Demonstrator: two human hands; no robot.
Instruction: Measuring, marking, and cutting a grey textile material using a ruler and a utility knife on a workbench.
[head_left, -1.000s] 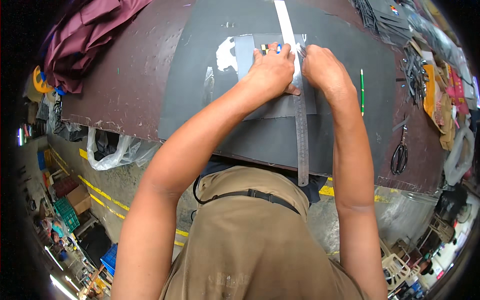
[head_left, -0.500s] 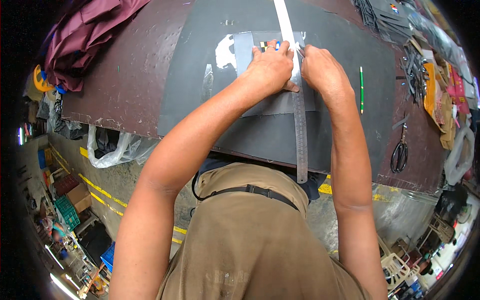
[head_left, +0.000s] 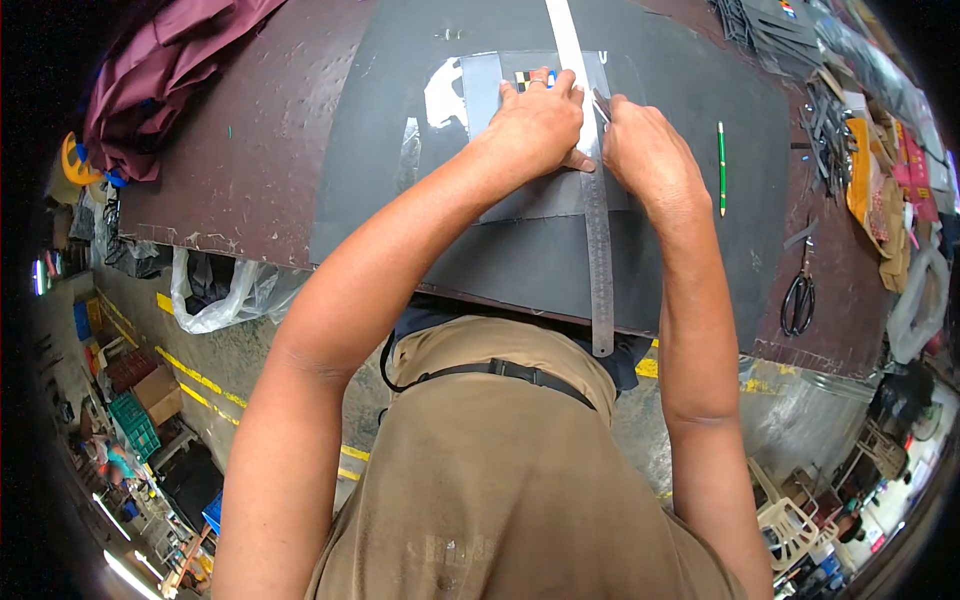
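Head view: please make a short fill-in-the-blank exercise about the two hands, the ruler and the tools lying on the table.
1. The left hand presses down on the long metal ______, which lies over the grey sheet.
2. The right hand works on the ______ side of the ruler.
3. To the right of the right hand lies a ______ pencil.
4. Near the right edge of the brown table lies a pair of black ______.

Missing words: ruler; right; green; scissors

Workshop: cutting bench [head_left: 250,180], scissors [head_left: 799,300] (floor markings below)
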